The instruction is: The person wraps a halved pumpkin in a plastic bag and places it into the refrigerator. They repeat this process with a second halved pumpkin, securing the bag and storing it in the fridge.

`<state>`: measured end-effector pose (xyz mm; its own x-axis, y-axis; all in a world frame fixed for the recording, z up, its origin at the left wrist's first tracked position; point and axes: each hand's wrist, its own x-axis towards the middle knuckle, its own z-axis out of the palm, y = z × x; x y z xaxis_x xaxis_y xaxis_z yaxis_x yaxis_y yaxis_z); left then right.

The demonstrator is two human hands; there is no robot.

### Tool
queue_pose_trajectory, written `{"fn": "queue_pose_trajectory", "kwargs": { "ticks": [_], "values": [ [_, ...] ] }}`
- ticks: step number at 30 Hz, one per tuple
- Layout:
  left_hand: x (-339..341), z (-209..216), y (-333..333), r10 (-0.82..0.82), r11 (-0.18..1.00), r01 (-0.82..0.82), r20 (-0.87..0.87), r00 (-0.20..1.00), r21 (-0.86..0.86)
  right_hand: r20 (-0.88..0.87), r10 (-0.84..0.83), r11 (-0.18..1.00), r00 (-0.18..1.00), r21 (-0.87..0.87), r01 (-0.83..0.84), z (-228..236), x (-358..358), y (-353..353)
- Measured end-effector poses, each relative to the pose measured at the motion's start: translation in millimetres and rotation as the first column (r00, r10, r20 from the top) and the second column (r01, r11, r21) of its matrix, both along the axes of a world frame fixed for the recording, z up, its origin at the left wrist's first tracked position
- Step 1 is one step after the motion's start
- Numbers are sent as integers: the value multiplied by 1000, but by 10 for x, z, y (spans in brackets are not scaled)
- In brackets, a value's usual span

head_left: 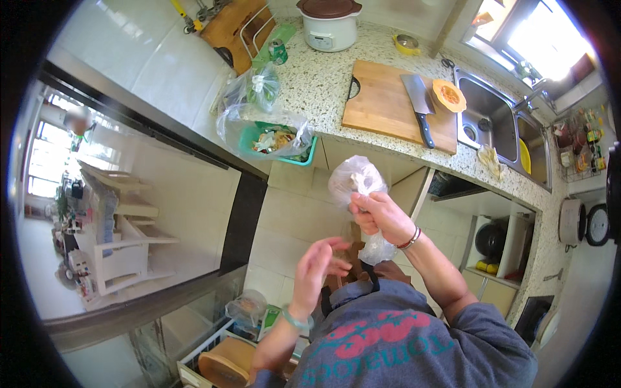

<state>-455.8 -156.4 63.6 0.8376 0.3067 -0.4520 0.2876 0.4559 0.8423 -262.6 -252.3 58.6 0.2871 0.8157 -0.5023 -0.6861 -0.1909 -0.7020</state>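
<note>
My right hand [381, 218] is closed round the gathered neck of a clear plastic bag [358, 178]. The bag's rounded part bulges above the fist, and loose plastic hangs below it. What lies inside the bag is hard to make out. To the left, my left hand [318, 266] is free, its fingers apart and slightly blurred, touching nothing. On the counter ahead, a wooden cutting board [375, 97] bears a cleaver [419, 97] with a black handle and a cut piece of orange-fleshed squash [448, 96].
A green bin [309, 155] lined with clear plastic holds scraps at the counter's front edge. Beside it sits a tied bag of greens [262, 90]. A white cooker [328, 29], a green can [277, 52] and a sink [488, 103] line the counter. Below, a cupboard [446, 213] stands open.
</note>
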Motion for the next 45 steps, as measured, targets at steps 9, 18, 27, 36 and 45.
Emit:
{"fn": "queue_pose_trajectory", "kwargs": {
  "ticks": [9, 18, 27, 36, 45],
  "values": [
    [1432, -123, 566, -124, 611, 188, 141, 982, -769, 870, 295, 947, 395, -321, 0, 86, 245, 467],
    [2573, -99, 1677, -177, 588, 6, -122, 977, -809, 851, 96, 994, 516, -107, -8, 3, 868, 1012],
    [3315, -323, 2699, -498, 853, 390, -316, 808, -346, 875, -21, 980, 484, -79, 185, -282, 1227, 1707],
    [3867, -163, 3291, -697, 630, 775, -408, 590, 45, 842, -253, 929, 476, 74, 363, -390, 1510, 2214],
    [4196, -289, 3472, -696, 483, 839, -473, 541, 249, 868, -295, 886, 400, 91, 455, -490, 1584, 2466]
  ]
}}
